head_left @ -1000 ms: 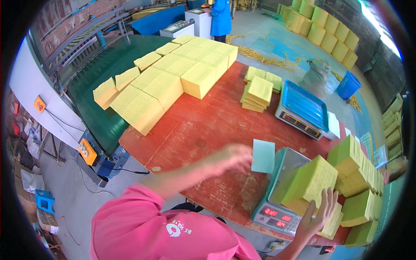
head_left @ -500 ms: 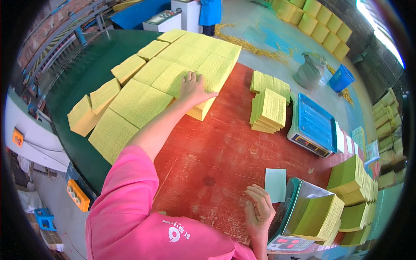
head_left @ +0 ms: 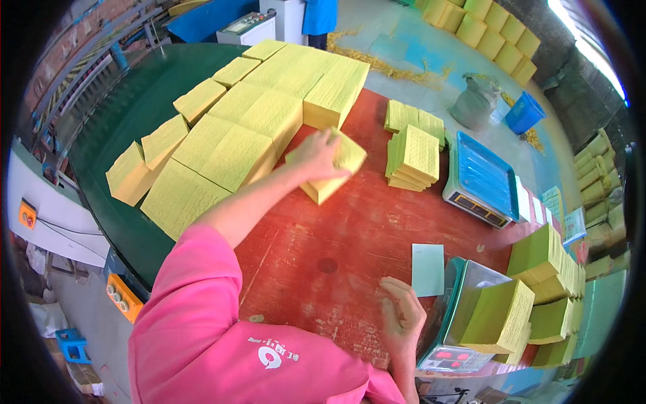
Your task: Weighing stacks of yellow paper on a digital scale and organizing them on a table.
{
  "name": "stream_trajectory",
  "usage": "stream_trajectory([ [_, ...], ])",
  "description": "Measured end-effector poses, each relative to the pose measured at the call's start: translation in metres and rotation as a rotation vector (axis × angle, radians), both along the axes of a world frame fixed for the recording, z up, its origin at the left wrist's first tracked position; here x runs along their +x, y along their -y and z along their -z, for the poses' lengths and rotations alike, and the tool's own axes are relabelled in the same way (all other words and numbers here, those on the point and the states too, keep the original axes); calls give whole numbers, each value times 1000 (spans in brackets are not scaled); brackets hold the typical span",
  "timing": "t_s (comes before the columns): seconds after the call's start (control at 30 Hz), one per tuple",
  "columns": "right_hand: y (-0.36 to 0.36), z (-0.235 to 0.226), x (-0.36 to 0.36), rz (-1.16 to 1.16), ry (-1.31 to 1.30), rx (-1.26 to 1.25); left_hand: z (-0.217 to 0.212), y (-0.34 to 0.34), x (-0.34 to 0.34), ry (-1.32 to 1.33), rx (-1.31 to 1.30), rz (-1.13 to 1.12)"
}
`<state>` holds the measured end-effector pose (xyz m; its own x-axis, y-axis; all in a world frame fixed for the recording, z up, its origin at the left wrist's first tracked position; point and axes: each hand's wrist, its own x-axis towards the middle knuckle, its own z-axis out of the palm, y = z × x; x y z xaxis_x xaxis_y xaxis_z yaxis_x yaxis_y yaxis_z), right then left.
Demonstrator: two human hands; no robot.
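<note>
My left hand (head_left: 317,158) is closed over a stack of yellow embossed paper (head_left: 351,156), gripping it across the top. That stack is apart from the large block of yellow paper stacks (head_left: 259,108) at the left. A gap shows in the block's right side, beside the hand. My right hand (head_left: 404,313) hovers over the red tabletop (head_left: 336,236) at the lower right, fingers loosely bent and nothing visible in them. Close to it are a pale green card (head_left: 428,269) and a scale (head_left: 441,330). A yellow paper stack (head_left: 499,316) lies on that scale.
A second scale with a blue tray (head_left: 486,178) stands at the right, beside smaller paper piles (head_left: 415,155). More yellow stacks (head_left: 538,256) line the right edge. A dark green round surface (head_left: 121,101) lies left. A person in blue (head_left: 319,17) stands at the back.
My left hand has drawn one yellow paper stack out of the block, toward me and to the right, leaving a gap. The right hand has stayed nearly in place.
</note>
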<state>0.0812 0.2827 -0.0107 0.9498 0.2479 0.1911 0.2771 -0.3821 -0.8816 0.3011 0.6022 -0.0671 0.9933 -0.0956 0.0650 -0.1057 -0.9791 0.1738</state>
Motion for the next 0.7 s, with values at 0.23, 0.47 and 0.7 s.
stream_trajectory([
  [0.23, 39, -17, -14, 16, 102, -183, 7, 119, -161, 168, -270, 842],
  [0.47, 95, 55, -11, -427, -336, -1, -60, 164, -286, -82, -154, 980],
  [0.7, 103, 62, -68, -420, -203, -167, -2, 181, -424, 265, -910, -415],
])
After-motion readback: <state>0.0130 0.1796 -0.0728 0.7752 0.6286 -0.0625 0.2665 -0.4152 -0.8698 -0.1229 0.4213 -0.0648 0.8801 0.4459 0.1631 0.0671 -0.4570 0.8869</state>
